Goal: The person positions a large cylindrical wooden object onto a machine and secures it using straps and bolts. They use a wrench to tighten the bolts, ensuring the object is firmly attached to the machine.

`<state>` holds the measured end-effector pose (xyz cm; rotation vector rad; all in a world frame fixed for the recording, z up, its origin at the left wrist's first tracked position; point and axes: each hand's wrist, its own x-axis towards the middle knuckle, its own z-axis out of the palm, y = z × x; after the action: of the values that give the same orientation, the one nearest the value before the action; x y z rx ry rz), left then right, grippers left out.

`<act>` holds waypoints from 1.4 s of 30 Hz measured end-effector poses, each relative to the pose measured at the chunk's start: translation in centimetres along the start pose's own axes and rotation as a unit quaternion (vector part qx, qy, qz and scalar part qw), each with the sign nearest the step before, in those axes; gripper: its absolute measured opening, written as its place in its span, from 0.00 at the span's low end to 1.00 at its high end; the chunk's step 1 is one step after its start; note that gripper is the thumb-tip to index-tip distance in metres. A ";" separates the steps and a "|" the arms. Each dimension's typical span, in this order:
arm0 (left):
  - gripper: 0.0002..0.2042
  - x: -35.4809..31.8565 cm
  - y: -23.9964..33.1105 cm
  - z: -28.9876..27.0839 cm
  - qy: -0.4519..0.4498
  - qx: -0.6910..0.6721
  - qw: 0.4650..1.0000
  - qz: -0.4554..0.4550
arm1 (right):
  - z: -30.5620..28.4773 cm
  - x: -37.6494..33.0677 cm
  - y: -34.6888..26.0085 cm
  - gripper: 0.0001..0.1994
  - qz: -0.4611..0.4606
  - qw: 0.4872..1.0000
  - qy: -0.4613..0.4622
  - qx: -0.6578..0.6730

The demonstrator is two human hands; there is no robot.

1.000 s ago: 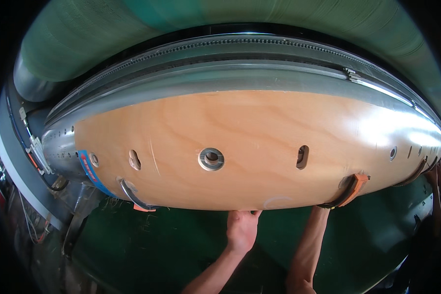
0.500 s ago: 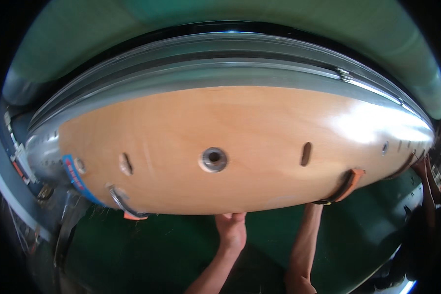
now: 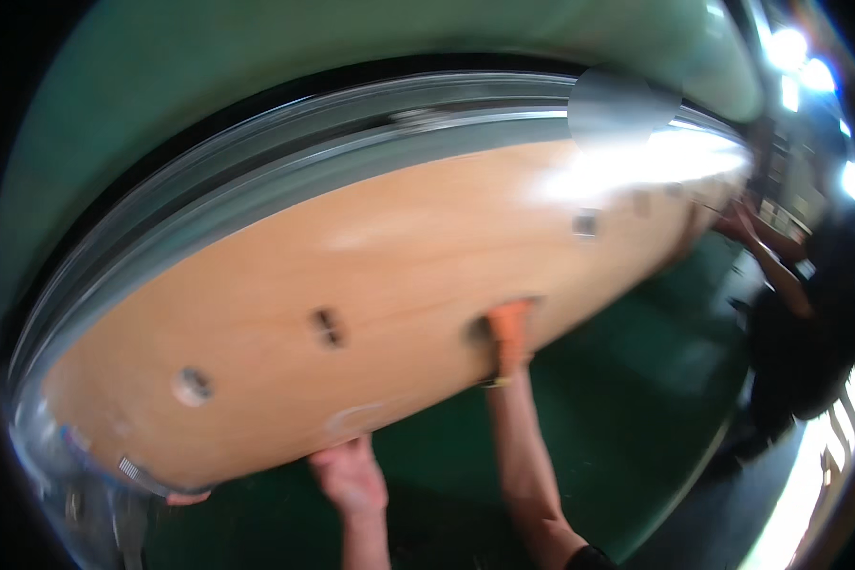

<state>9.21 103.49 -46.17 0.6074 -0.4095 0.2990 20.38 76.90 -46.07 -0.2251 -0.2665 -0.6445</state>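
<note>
A long, light-brown wooden board (image 3: 408, 266) with round and slotted holes lies curved along a metal roller. My left hand (image 3: 351, 475) meets its lower edge from below; the fingers are blurred and partly hidden at that edge. My right forearm (image 3: 527, 456) reaches up to the same edge farther right, beside an orange strap (image 3: 510, 332). The right hand's fingers are lost behind the strap and board. A round metal-rimmed hole (image 3: 195, 385) and a dark slot (image 3: 328, 328) show on the board's left half.
A big green roller or drum (image 3: 351, 47) spans the top, with metal rails (image 3: 285, 142) below it. A co-worker in dark clothing (image 3: 807, 313) stands at the right, with a hand (image 3: 736, 223) at the board's far end. Green floor or sheet (image 3: 427, 475) lies underneath.
The view has turned right, so the board now slants up to the right and the co-worker shows more. My right forearm is now closer to the orange strap. Motion blurs the picture.
</note>
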 end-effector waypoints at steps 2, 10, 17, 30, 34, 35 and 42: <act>0.41 0.4 1.1 -0.3 0.007 -0.013 1.000 0.009 | 1.0 -0.9 1.3 0.32 0.079 0.993 0.029 0.080; 0.49 -1.1 4.0 3.3 0.073 0.091 0.993 -0.010 | 5.7 -3.9 0.5 0.33 0.115 0.973 0.125 0.157; 0.46 -1.5 4.4 3.0 0.041 0.087 0.995 -0.014 | 5.9 -5.2 0.1 0.30 0.123 0.972 0.138 0.142; 0.44 -0.7 2.6 2.8 0.065 0.084 0.994 0.002 | 6.8 -5.8 -0.5 0.30 0.136 0.971 0.174 0.093; 0.48 -0.9 1.3 2.2 0.052 0.053 0.997 -0.001 | 6.9 -5.5 -2.5 0.29 0.114 0.983 0.126 0.067; 0.48 -2.0 1.3 2.5 0.064 0.078 0.995 -0.016 | 5.7 -6.0 -3.4 0.27 0.110 0.985 0.080 0.108; 0.46 -4.1 2.2 3.5 0.057 0.091 0.994 -0.022 | 5.6 -8.3 -4.8 0.24 0.090 0.995 0.050 -0.016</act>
<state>3.74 102.46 -44.36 0.7724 -0.2598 0.3298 10.09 79.41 -42.84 -0.2429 -0.1379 -0.4800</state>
